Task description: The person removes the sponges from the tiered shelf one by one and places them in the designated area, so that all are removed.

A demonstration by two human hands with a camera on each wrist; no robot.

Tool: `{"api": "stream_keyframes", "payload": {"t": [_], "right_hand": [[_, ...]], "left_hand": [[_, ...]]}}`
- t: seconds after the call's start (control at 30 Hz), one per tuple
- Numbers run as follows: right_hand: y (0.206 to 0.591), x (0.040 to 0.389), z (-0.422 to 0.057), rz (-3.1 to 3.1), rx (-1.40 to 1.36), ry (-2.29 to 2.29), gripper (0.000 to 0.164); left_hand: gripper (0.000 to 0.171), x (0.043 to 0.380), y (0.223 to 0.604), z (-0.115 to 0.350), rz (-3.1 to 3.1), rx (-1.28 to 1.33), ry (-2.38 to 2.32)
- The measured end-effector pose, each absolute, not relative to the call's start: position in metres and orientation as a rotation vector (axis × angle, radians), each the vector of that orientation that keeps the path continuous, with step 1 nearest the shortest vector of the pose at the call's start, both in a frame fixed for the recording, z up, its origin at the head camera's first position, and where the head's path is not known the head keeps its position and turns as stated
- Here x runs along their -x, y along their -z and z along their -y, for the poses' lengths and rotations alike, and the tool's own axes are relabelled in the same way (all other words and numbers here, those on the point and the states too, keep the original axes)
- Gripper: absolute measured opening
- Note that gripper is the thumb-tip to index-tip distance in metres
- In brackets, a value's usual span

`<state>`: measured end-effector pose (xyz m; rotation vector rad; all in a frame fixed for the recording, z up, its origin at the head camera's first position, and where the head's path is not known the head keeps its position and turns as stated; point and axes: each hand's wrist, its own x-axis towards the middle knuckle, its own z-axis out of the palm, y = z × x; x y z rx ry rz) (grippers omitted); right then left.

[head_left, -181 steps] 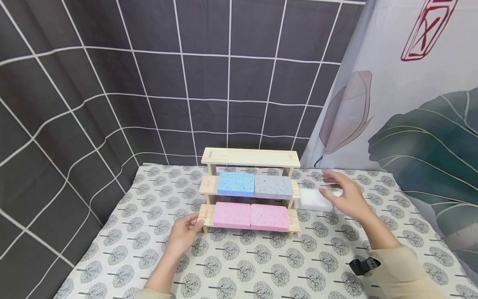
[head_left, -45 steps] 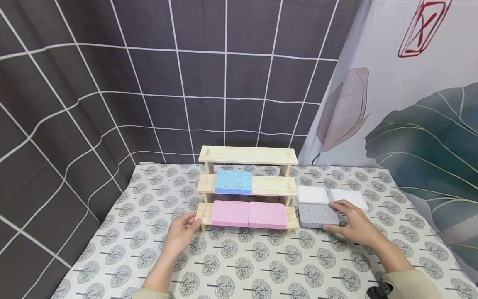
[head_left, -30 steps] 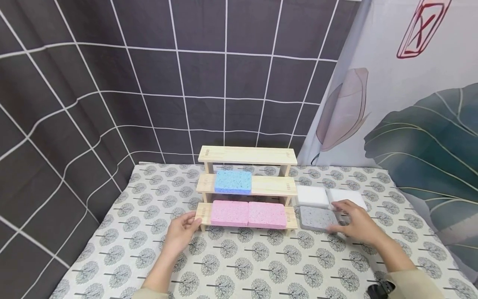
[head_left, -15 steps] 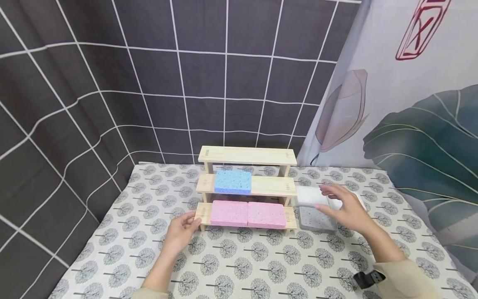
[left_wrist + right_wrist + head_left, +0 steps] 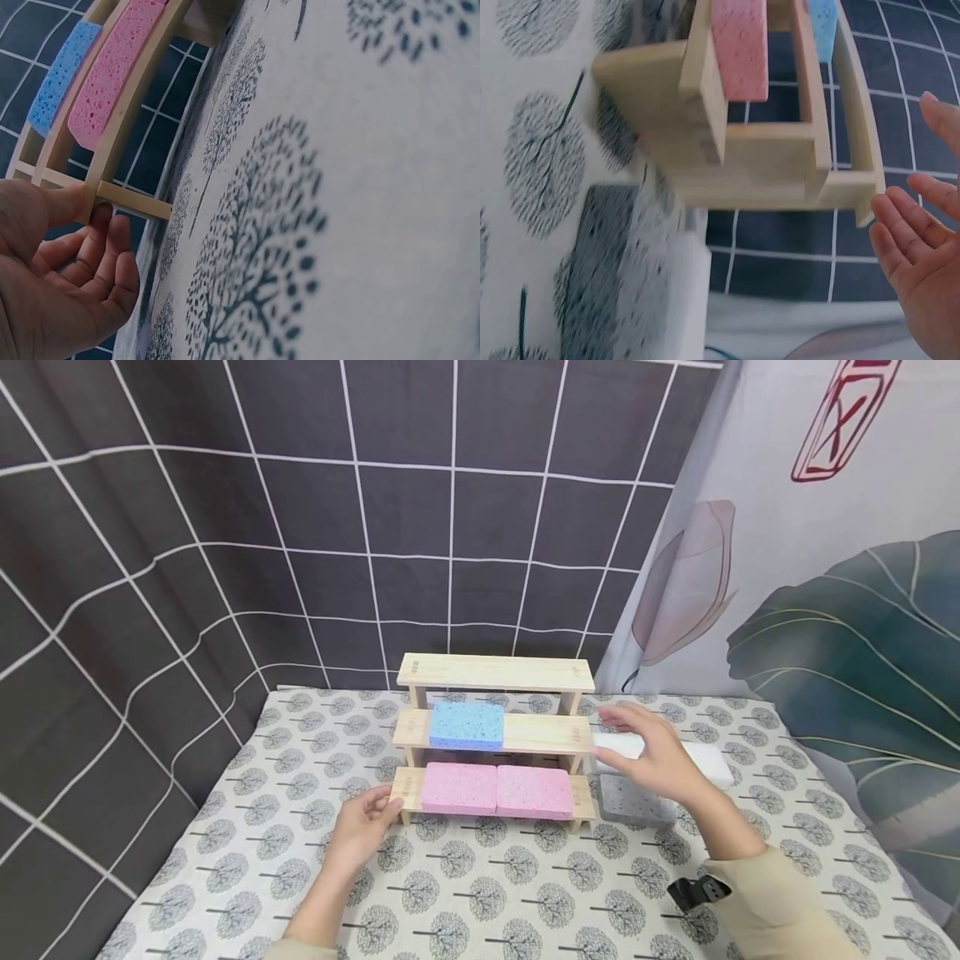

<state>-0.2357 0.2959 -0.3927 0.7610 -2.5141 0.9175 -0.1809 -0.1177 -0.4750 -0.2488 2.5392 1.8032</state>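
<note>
A three-step wooden display stand (image 5: 495, 672) sits on the table. My left hand (image 5: 358, 828) pinches the left end of its lowest step, thumb above and fingers beneath in the left wrist view. Two pink sponges (image 5: 459, 789) lie side by side on that step. On the middle step is a blue sponge (image 5: 467, 725), left of centre. My right hand (image 5: 658, 762) hovers at the stand's right end, fingers extended and apart, holding nothing. Behind and under it, a grey sponge (image 5: 633, 800) and two white sponges (image 5: 708, 764) lie on the table, partly hidden.
A tree-patterned cloth (image 5: 480, 893) covers the table. Dark gridded fabric (image 5: 408, 510) hangs behind and to the left, and a pale printed curtain (image 5: 757, 552) stands at the right. The stand's top step has bare wood.
The grey sponge has gone from the middle step to the table in front of the white sponges. My right hand has let it go and moved up and left. My left hand stays put.
</note>
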Motion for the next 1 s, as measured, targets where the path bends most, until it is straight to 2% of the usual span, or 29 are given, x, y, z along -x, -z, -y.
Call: {"api": "stream_keyframes", "payload": {"t": [0.37, 0.6, 1.0], "right_hand": [[0.386, 0.246, -0.256, 2.538, -0.832, -0.975, 0.062], [0.385, 0.248, -0.231, 2.677, -0.786, -0.91, 0.067], [0.392, 0.258, -0.194, 2.734, -0.891, -0.823, 0.076]], "left_hand": [[0.041, 0.182, 0.476, 0.119, -2.514, 0.245, -1.841], [0.04, 0.18, 0.475, 0.118, -2.515, 0.238, -1.852], [0.04, 0.18, 0.475, 0.118, -2.505, 0.253, -1.856]]}}
